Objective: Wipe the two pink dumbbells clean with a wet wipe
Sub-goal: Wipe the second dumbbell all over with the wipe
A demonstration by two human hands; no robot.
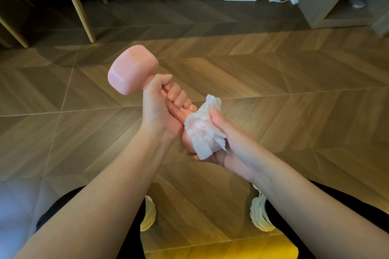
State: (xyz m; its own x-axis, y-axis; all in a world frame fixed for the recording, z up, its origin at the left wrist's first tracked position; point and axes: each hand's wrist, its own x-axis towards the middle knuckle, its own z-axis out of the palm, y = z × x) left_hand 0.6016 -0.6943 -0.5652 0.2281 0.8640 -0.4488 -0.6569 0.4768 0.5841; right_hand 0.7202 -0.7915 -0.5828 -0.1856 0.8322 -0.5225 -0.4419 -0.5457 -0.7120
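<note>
Pink plastic-coated dumbbell [132, 69]: left hand [160, 107] clenched round handle, steadying it; right hand [223, 145] grip presses crumpled white wet wipe [202, 128] over near head for wiping.

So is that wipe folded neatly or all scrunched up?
Scrunched: the wet wipe sits bunched and creased around the pink dumbbell's near end, under the right hand.

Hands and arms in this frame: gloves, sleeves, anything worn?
Both bare. Left hand and right hand: no gloves, rings, watch or bands visible. Forearms uncovered to the frame edge, no sleeves in view. Nails short and unpainted where they show.
</note>
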